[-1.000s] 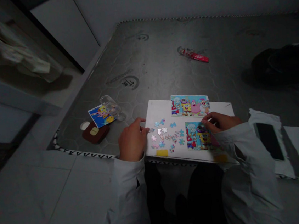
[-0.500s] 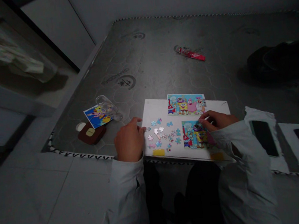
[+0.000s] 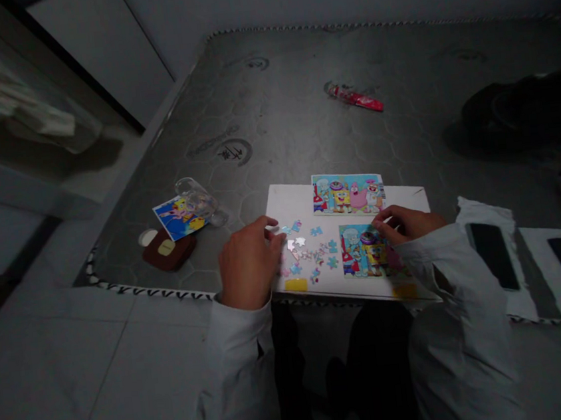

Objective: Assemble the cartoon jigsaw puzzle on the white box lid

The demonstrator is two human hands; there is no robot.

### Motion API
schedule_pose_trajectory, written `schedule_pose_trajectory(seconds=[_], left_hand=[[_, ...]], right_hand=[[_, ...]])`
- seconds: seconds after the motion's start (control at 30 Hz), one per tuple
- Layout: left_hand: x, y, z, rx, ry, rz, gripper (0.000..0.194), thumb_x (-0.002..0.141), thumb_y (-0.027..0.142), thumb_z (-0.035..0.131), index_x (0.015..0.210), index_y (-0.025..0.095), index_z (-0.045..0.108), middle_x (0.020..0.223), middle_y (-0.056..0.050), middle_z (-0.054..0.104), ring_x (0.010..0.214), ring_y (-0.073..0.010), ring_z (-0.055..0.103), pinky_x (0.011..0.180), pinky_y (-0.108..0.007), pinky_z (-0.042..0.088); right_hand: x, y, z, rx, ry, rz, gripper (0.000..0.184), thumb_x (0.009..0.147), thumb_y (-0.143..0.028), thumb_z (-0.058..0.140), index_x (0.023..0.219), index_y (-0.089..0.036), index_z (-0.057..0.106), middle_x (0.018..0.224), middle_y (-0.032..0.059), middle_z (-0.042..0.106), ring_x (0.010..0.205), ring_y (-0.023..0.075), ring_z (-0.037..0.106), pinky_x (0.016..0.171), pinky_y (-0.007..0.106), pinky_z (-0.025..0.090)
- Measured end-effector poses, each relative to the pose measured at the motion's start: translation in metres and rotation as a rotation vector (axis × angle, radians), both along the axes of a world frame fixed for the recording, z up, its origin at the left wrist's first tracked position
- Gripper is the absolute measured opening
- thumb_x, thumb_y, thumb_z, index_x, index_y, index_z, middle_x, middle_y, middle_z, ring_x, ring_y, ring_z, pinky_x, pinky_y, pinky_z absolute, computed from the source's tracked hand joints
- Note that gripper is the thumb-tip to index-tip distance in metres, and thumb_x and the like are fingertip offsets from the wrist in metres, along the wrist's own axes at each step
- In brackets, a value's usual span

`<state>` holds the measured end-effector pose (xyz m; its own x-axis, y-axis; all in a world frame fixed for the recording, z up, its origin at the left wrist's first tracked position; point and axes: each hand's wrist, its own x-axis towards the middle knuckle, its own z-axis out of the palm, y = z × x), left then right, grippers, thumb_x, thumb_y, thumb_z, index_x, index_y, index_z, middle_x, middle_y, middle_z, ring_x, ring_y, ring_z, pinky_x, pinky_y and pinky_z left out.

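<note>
A white board bears a scatter of loose jigsaw pieces on its left half. Over the left edge of those pieces reaches my left hand, thumb and forefinger slightly apart, nothing visible between them; it covers some pieces. A partly assembled cartoon jigsaw puzzle lies at the right. My right hand is at its upper edge, thumb and forefinger pinched together. Whatever they hold is too small to make out, and the hand and sleeve hide the puzzle's right side. Above lies a cartoon picture card matching the puzzle.
To the left, a brown case, a blue picture card and a clear plastic container lie together. A red packet is further back. Two dark phones rest on white sheets at the right, near a black object.
My left hand has moved a little right, further over the loose pieces, covering some that showed before. My right hand stays at the puzzle's upper edge. The view has shifted slightly.
</note>
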<state>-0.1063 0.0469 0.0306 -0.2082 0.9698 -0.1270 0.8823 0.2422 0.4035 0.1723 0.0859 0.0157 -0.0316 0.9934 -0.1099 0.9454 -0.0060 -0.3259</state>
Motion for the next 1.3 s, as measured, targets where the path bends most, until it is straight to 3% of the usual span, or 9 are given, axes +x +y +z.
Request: schedule_pose_trajectory(seconds=[0.2,0.33,0.67,1.0,1.3], left_hand=[[0.011,0.002,-0.006,-0.073,-0.055,-0.268,0.024,0.087,0.033,0.079,0.111,0.03,0.077,0.106,0.001,0.079,0.097,-0.0224,0.071,0.079,-0.033,0.048],[0.014,0.003,-0.009,-0.139,-0.052,-0.358,0.025,0.087,0.029,0.079,0.112,0.03,0.078,0.11,-0.001,0.078,0.1,-0.0232,0.07,0.082,-0.034,0.049],[0.015,0.009,-0.016,-0.189,-0.092,-0.374,0.012,0.088,0.029,0.078,0.099,0.027,0.079,0.103,-0.001,0.075,0.093,-0.0205,0.068,0.076,-0.032,0.045],[0.016,0.005,-0.011,-0.181,-0.02,-0.361,0.013,0.088,0.031,0.077,0.101,0.028,0.079,0.107,-0.003,0.076,0.094,-0.0222,0.069,0.075,-0.033,0.045],[0.02,0.005,-0.006,-0.189,-0.002,-0.351,0.014,0.088,0.028,0.077,0.101,0.028,0.079,0.105,-0.002,0.078,0.094,-0.0228,0.07,0.076,-0.033,0.047]], right_hand=[[-0.002,0.001,0.001,-0.023,-0.006,-0.003,0.024,0.089,-0.044,0.055,0.093,-0.029,0.073,0.083,-0.0019,0.079,0.072,0.0184,0.072,0.067,0.029,0.045],[-0.001,0.002,-0.002,-0.024,-0.016,0.007,0.025,0.09,-0.045,0.054,0.093,-0.03,0.074,0.083,-0.0015,0.079,0.072,0.0195,0.071,0.067,0.03,0.046],[0.013,0.003,-0.002,-0.062,-0.005,-0.017,0.027,0.091,-0.046,0.054,0.097,-0.028,0.074,0.084,0.0006,0.079,0.074,0.0207,0.072,0.069,0.031,0.047],[0.046,0.0,-0.009,-0.045,-0.076,-0.166,0.026,0.092,-0.047,0.053,0.092,-0.027,0.07,0.086,0.0051,0.079,0.078,0.0269,0.074,0.072,0.038,0.049],[0.051,0.005,-0.018,-0.035,-0.037,-0.066,0.03,0.092,-0.05,0.052,0.096,-0.028,0.072,0.084,0.0033,0.079,0.076,0.0256,0.074,0.069,0.037,0.051]])
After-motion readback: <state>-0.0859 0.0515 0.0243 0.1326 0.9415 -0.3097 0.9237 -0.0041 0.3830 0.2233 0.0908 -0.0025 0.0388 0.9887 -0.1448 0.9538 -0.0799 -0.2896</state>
